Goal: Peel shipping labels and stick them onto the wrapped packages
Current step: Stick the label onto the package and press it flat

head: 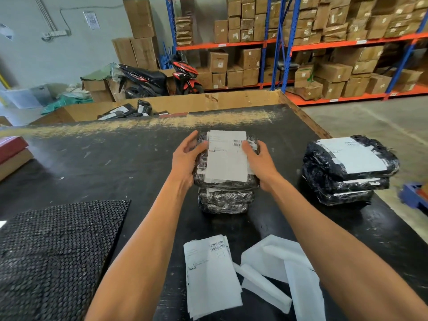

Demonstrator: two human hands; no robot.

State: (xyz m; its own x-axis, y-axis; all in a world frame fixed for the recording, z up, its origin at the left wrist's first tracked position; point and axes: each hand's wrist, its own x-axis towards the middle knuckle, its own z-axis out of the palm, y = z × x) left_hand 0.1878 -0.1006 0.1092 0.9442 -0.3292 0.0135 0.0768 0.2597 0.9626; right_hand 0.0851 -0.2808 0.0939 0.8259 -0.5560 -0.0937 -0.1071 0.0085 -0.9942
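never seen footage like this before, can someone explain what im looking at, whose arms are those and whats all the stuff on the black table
There is no machine here. One camera worn on a person's head looks forward and down, so the two bare arms are the wearer's own.

The left hand and right hand press on either side of the top wrapped package of a middle stack, which has a shipping label on top. A second stack of labelled packages stands to the right.

On the black table, nearer the person, lie a pile of unpeeled labels and peeled white backing strips. A dark bubble-textured mat lies at the left. Behind are shelves of cardboard boxes and a parked scooter.
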